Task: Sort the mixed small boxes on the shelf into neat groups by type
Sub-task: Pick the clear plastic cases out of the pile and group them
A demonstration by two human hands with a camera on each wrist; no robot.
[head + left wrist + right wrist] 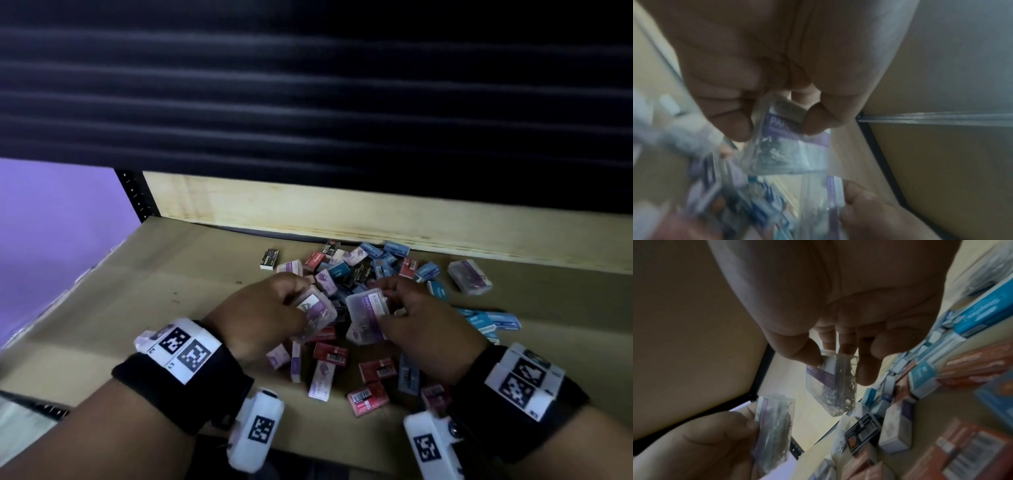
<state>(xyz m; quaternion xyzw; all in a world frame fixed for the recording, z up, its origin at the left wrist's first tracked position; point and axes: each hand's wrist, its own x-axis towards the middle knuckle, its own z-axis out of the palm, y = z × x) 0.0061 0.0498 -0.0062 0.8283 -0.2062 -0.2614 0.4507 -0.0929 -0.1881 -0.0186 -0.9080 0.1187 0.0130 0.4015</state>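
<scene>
I have both hands over the heap of mixed small boxes [359, 308] on the shelf [178, 260], each clamped on a clear paper-clip box: my left hand [260, 315] pinches one [315, 310], my right hand [421, 318] another [368, 308]. A third clear box [469, 277] lies at two o'clock, apart.

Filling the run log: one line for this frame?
left hand: holds clear box | right hand: holds second clear box | pile: unsorted
</scene>
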